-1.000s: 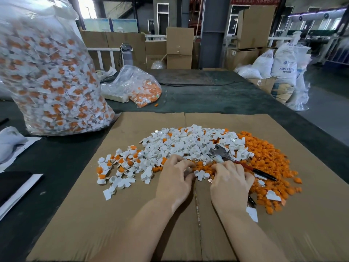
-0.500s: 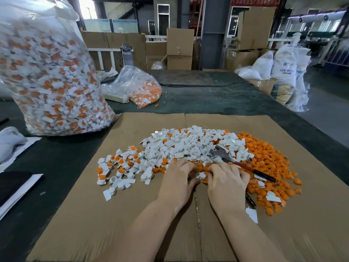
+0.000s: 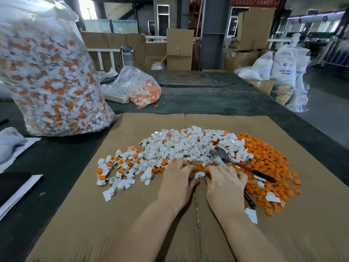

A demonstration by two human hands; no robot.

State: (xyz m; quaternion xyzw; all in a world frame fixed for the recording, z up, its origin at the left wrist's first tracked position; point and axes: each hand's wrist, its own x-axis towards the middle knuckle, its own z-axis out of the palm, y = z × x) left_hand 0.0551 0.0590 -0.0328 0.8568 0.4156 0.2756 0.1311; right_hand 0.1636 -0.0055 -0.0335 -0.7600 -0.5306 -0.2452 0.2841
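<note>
A heap of small white plastic pieces (image 3: 190, 146), some with orange caps, lies on a cardboard sheet (image 3: 98, 220). To its right spreads a pile of loose orange caps (image 3: 268, 163). My left hand (image 3: 176, 183) and my right hand (image 3: 223, 185) sit close together at the near edge of the heap, fingers curled. Between their fingertips is one small white piece (image 3: 199, 174), which both hands pinch. Pliers with red-and-black handles (image 3: 243, 167) lie on the pieces just beyond my right hand.
A big clear bag of white-and-orange pieces (image 3: 47, 78) stands at the left on the dark table (image 3: 217, 99). A smaller bag (image 3: 137, 87) lies behind the cardboard. White sacks (image 3: 283, 70) and cardboard boxes (image 3: 179, 50) stand beyond the table.
Both hands have drawn closer together around the small white piece; the heaps and pliers have stayed put.
</note>
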